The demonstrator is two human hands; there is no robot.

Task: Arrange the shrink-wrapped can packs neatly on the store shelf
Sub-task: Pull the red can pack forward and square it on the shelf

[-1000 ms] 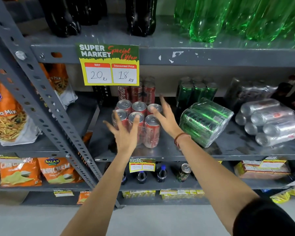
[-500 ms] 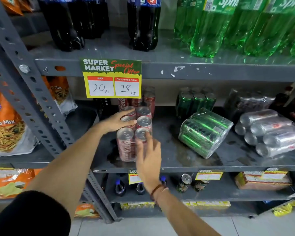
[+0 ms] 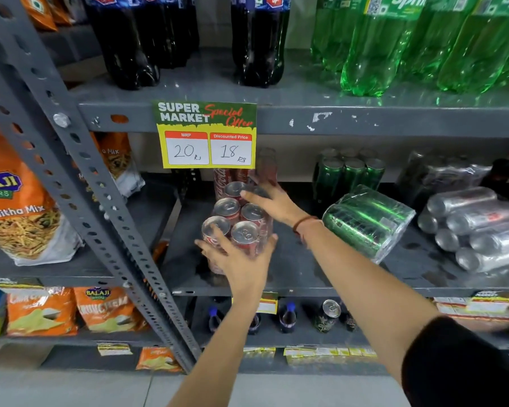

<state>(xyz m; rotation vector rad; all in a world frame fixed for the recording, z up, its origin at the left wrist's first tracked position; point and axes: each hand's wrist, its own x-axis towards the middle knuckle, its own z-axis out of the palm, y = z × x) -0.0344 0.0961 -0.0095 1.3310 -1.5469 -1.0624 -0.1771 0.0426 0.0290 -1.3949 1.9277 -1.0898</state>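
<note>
A shrink-wrapped pack of red cola cans (image 3: 227,209) stands upright on the grey middle shelf (image 3: 312,279), two cans wide with its short side toward me. My left hand (image 3: 239,259) clasps its near end, thumb and fingers spread round the front cans. My right hand (image 3: 274,202), with a cord at the wrist, lies on the far right top of the same pack. A green can pack (image 3: 365,221) lies tipped on its side to the right. Further right, a silver can pack (image 3: 476,227) also lies on its side.
Upright red cans (image 3: 222,177) and green cans (image 3: 350,171) stand at the shelf's back. A yellow price tag (image 3: 206,136) hangs over the red cans. A slanted perforated post (image 3: 100,201) borders the left. Big bottles stand above; snack bags (image 3: 21,207) fill the left bay.
The red pack has been turned from its wide side to its narrow side facing me and sits deeper on the shelf. My hands swapped ends: left now at the front, right at the back.
</note>
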